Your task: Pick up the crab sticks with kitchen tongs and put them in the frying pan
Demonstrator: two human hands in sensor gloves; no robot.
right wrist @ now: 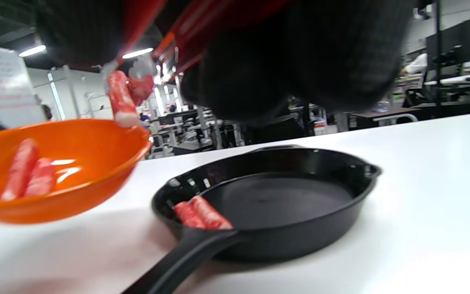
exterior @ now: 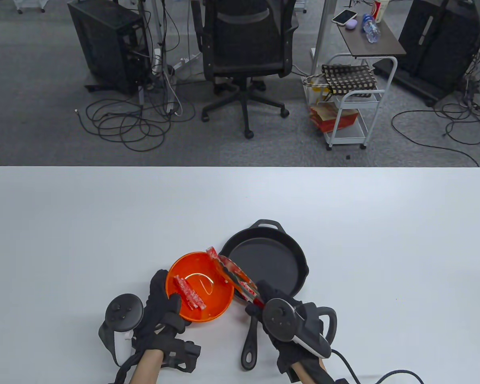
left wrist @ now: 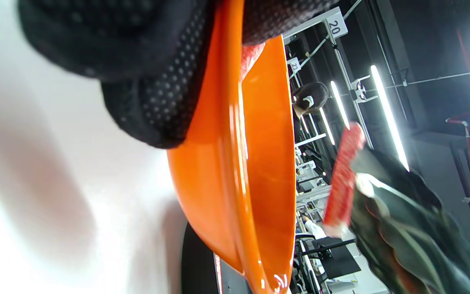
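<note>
My left hand (exterior: pixel 164 308) grips the near rim of an orange bowl (exterior: pixel 214 308) and holds it tilted above the table. Two crab sticks (exterior: pixel 189 295) lie in the bowl. My right hand (exterior: pixel 270 298) grips red-handled kitchen tongs (exterior: pixel 236 276) whose tips pinch one crab stick (exterior: pixel 212 253) over the bowl's far rim, beside the black frying pan (exterior: pixel 266 266). In the right wrist view the pinched crab stick (right wrist: pixel 118 98) hangs above the bowl (right wrist: pixel 55 171), and two crab sticks (right wrist: pixel 202 213) lie inside the pan (right wrist: pixel 284 196) near its handle.
The pan's handle (exterior: pixel 250 340) points toward the table's near edge, under my right hand. Bare white table (exterior: pixel 84 224) stretches left, right and beyond the pan. An office chair (exterior: pixel 248 52) and a white cart (exterior: pixel 352 100) stand past the far edge.
</note>
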